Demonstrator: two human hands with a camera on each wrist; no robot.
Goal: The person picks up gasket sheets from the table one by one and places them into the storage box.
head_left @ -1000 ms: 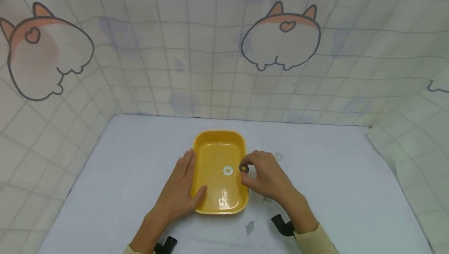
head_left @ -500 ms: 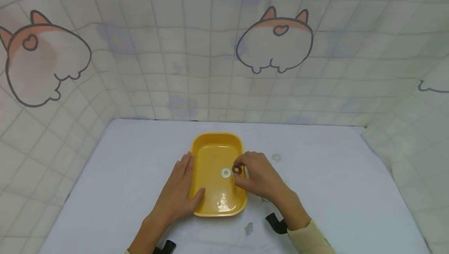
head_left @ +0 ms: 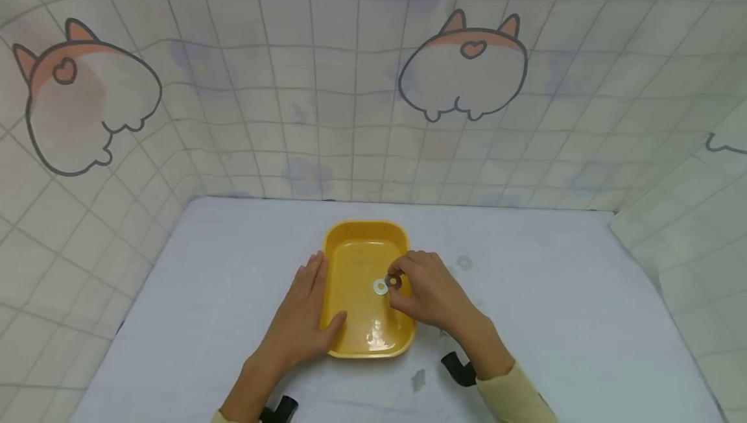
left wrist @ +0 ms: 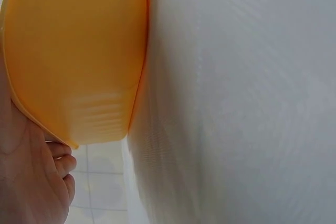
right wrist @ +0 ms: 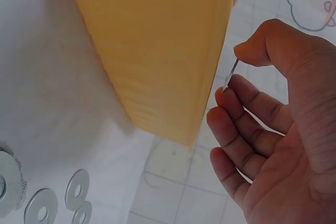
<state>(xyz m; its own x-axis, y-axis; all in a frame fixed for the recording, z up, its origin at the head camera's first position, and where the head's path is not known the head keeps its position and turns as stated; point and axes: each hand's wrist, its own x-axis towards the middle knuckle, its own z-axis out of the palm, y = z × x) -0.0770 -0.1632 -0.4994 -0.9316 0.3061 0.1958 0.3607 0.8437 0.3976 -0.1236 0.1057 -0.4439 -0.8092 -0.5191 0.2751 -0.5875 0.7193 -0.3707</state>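
**Washer pinched over a yellow tray, 1 more lying inside**

So the tray is sitting on a white table; 2 bare hands are on the job. The left hand lies along the tray's left edge, fingers stretched out and just resting there, thumb spread over the inside; nothing's being grasped on that side.

The right hand is the busy one; thumb and index finger pinch the dark washer, the other fingers loosely bent and holding nothing. That washer is over the right half of the tray, right next to the pale washer on the tray floor; from above they look like they overlap a bit, but I can't tell if they actually touch. The right wrist view has the pinched washer nearly edge-on, just off the rim.

Right of the tray there are spare washers lying on the table; I count 4 in that same wrist view, different sizes, the biggest cut off by the frame. There's also a grey patch near the tray's bottom right corner; pale sleeves; a black piece at each wrist; grid-pattern walls with cartoon animals behind it all.
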